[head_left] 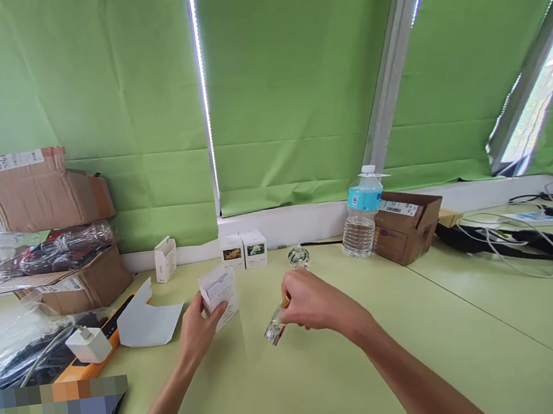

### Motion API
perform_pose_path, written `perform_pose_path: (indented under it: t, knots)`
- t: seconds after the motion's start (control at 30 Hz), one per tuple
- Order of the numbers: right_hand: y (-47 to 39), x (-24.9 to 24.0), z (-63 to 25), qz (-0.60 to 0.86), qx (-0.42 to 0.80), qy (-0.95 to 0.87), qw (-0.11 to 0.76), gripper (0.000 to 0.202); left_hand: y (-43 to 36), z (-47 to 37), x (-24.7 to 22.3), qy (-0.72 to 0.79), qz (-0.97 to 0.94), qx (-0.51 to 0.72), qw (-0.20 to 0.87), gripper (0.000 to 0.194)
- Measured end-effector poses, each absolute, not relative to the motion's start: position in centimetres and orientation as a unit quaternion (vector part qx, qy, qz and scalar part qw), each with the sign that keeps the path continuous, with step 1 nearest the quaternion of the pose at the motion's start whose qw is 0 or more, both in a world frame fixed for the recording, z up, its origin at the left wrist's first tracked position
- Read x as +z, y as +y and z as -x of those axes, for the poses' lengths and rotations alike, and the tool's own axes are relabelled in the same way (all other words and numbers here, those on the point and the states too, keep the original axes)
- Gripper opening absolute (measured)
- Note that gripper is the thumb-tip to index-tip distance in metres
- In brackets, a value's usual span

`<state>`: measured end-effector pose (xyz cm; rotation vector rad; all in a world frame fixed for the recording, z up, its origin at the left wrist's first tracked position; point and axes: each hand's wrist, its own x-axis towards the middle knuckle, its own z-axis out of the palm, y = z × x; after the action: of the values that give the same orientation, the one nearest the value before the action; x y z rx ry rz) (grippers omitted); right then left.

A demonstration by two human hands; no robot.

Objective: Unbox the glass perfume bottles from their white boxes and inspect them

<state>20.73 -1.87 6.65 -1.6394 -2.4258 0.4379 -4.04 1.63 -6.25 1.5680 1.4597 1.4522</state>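
Observation:
My left hand [199, 325] holds a small white box [220, 296] upright, thumb on its front and fingers behind. To its right, my right hand [309, 299] is closed round a small clear glass object [274, 329] with a gold-coloured part, tilted down to the left; most of it is hidden by the fingers. Just behind that hand a round glass piece [298, 255] stands on the green table [289, 393]. Two white boxes with flower pictures, one [232, 253] beside the other [255, 249], stand at the back. Another white box [165, 259] stands farther left.
A folded white sheet [149, 318] lies left of my left hand, near a white charger [88, 344] on an orange strip. Cardboard boxes [36, 199] are stacked at the far left. A water bottle [361, 213], an open carton [404, 226] and a black object with cables [517, 241] stand right.

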Motion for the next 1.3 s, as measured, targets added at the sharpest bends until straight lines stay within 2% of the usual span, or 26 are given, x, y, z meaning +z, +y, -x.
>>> perform_pose_path:
  t: [0.2,0.37,0.47,0.57,0.67,0.73,0.8,1.07,1.3]
  knots:
    - [-2.2,5.7,-19.6,0.553,0.090,-0.826,0.062,0.031,1.6,4.3,-6.9,0.550,-0.588,0.517,0.290,0.053]
    - [-2.4,5.1,-18.6,0.544,0.039,-0.836,0.056,0.022,1.5,3.6,-7.1,0.529,-0.587,0.533,0.302,0.070]
    - [-2.5,4.8,-18.1,0.536,0.007,-0.844,0.027,0.017,1.2,3.4,-6.5,0.552,-0.595,0.534,0.237,0.073]
    - [-2.8,4.8,-17.6,0.520,-0.025,-0.854,0.007,0.014,0.4,3.3,-5.2,0.578,-0.582,0.567,0.081,0.063]
    - [-2.9,4.7,-17.2,0.509,-0.045,-0.859,0.001,0.011,-0.7,3.0,-3.9,0.526,-0.607,0.592,-0.064,0.038]
    - [-3.0,4.6,-17.0,0.510,-0.042,-0.859,0.004,0.008,-1.4,2.7,-3.4,0.470,-0.662,0.575,-0.101,0.018]
    - [-3.1,4.6,-16.9,0.512,-0.040,-0.858,0.009,0.006,-1.9,2.3,-3.4,0.425,-0.731,0.526,-0.090,0.010]
    - [-3.0,4.7,-16.8,0.534,-0.033,-0.845,0.006,0.009,-2.7,0.5,-4.9,0.410,-0.853,0.322,-0.010,0.040]
    - [-3.0,4.4,-16.7,0.533,-0.018,-0.846,0.004,0.015,-3.1,-0.7,-5.4,0.425,-0.851,0.308,0.006,0.020]
